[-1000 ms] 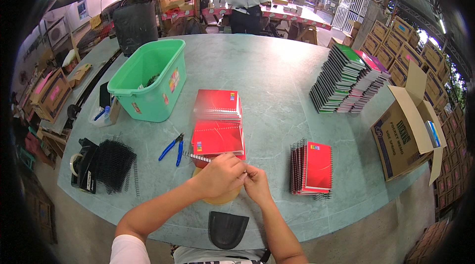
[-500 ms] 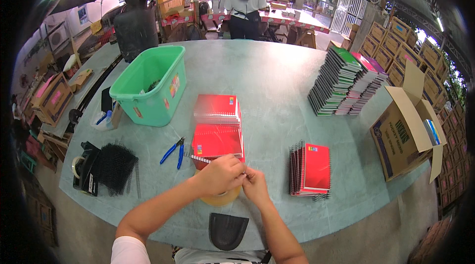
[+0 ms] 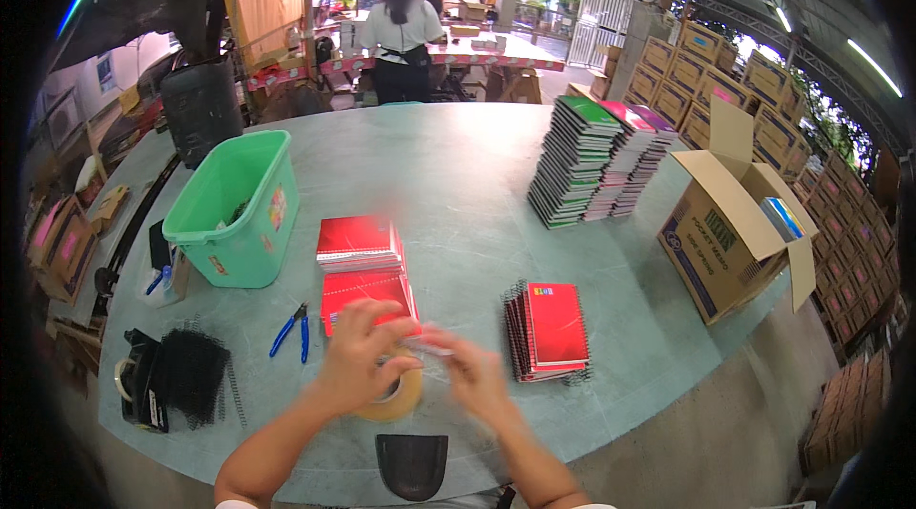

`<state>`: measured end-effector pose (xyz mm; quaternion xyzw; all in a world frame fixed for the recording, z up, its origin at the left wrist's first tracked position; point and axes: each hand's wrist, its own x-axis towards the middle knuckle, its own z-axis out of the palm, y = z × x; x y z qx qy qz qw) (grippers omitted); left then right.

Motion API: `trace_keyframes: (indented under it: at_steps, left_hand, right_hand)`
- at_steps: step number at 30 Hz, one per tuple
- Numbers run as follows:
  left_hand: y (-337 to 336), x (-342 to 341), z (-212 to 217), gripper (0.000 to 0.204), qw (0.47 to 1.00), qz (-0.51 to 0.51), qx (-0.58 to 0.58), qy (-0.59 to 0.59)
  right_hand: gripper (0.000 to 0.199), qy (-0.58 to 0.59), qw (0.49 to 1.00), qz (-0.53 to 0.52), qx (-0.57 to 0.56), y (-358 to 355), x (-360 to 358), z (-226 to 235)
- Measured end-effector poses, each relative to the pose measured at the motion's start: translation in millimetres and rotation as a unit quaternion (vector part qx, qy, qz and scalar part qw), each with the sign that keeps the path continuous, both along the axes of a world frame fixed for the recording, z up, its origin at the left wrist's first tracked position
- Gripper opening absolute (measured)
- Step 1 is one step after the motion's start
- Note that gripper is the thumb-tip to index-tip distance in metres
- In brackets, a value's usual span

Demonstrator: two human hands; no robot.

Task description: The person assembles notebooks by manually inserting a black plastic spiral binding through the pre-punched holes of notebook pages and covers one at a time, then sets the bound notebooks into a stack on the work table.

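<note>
Between the two bare hands, over the near part of the grey-green marbled table [image 3: 458, 194], what seems a thin red-and-white notebook [image 3: 429, 347] is held nearly edge-on, smeared by motion. Half a second ago the hands were bunched together on it, its coiled edge showing past the left hand [image 3: 361, 356]; now that hand has opened and the two have drawn a little apart, so the close fingertip work along the coil seems to have paused or finished. The view has also swung to the right.

The notebook's right end lies in the fingers of the right hand [image 3: 474, 380], which appear to pinch it. Its left end sits in the gap between the spread left fingers and thumb; the blur hides whether they touch it.

Just below is a yellowish tape roll [image 3: 405, 401], then a black round-ended slab [image 3: 412, 466]. Beyond the left hand stand stacked red notebooks [image 3: 361, 266], with blue-handled pliers [image 3: 304, 332] to their left. Farther left, black plastic coils [image 3: 194, 377] lie beside a black tape dispenser [image 3: 145, 380], a green plastic tub [image 3: 253, 242] behind. Rightward are a pile of red coil-bound notebooks [image 3: 558, 328] and an open cardboard box [image 3: 720, 242].
</note>
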<state>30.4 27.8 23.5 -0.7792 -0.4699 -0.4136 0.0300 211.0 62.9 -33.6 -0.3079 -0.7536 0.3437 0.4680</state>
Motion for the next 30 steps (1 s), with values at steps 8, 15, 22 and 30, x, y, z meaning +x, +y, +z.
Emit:
trace_keyframes:
  at_steps: [8, 15, 22, 30]
  left_hand:
    - [-11.8, -33.9, -13.4, 0.024, 0.997, 0.060, -0.017, -0.039]
    - [4.6, -62.7, -47.5, 0.026, 0.992, 0.076, -0.070, 0.069]
    - [-5.6, -77.5, -71.7, 0.034, 0.974, 0.139, -0.044, 0.172]
    - [-24.5, -52.0, -64.6, 0.024, 0.988, 0.088, -0.061, -0.111]
  right_hand:
    - [0.041, -0.257, 0.918, -0.250, 0.171, -1.2, 134.9, 24.1]
    - [0.039, -0.341, 0.918, -0.154, 0.131, 0.1, 140.6, -2.2]
    - [0.038, -0.341, 0.918, -0.171, 0.110, -2.0, 115.4, 23.9]
    - [0.038, 0.145, 0.970, -0.032, -0.191, 3.1, -9.3, -14.7]
